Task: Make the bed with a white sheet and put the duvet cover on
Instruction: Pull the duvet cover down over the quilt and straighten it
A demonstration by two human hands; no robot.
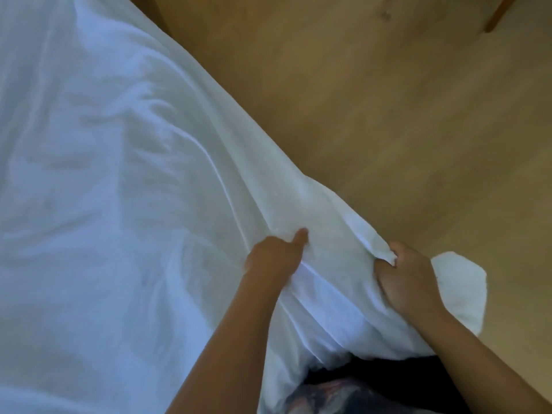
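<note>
The white fabric lies spread over the bed and fills the left and far side of the view. It is rumpled, with long creases running toward the near right corner. There it is gathered between the two hands and lifted off the surface.

The left hand grips a fold from above, thumb pressed on top and fingers tucked under the cloth. The right hand is closed round the bunched edge just to its right. A thicker padded corner pokes out past that hand, over the floor.

Whether this is the sheet or the duvet in its cover cannot be told for certain. The padded corner suggests the duvet and cover.

By my reading the cloth is laid out, but this corner is not yet seated or pulled flat. The creases need smoothing, and the other corners are out of view.

A wooden leg stands on the floor at the far right, and the person's dark clothing shows at the near edge.
</note>
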